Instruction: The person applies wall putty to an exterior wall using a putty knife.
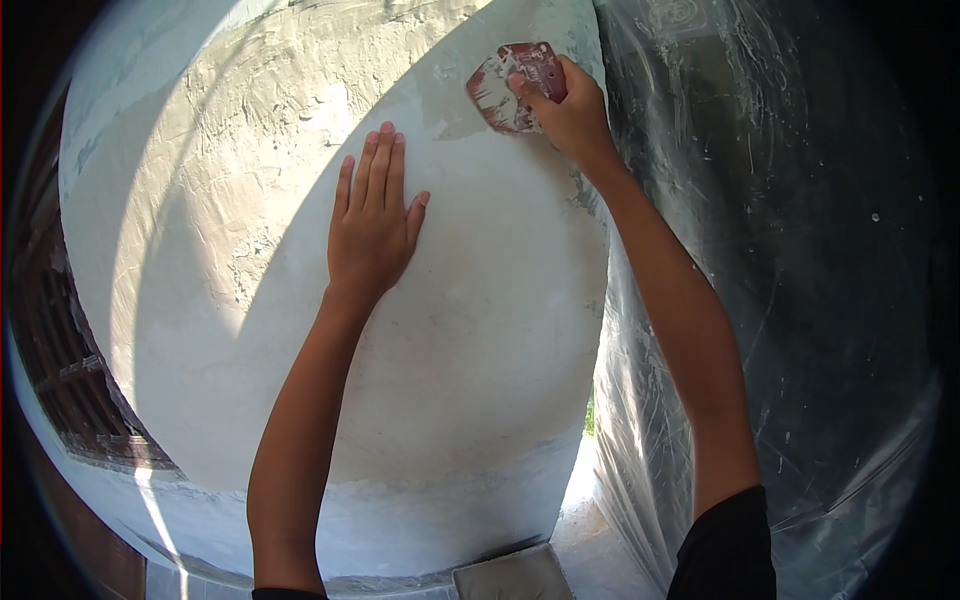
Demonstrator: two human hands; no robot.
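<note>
My left hand [372,220] lies flat on the pale plastered wall [470,300], its fingers stretched upward and the thumb apart. Higher and to the right, my right hand [572,115] grips a dark red plastering scraper [510,85] smeared with whitish plaster. The thumb presses on the scraper's near face, while the other fingers are mostly hidden behind it. Its broad blade is close against the wall near the right edge; whether it touches I cannot tell. Around the scraper, the plaster shows darker grey patches.
Sunlight falls on a rough, ridged stretch of wall [300,110] at the upper left. Clear plastic sheeting [760,250] covers a dark surface on the right. A dark wooden slatted frame [75,350] stands at the far left. A greyish slab [515,575] lies at the wall's foot.
</note>
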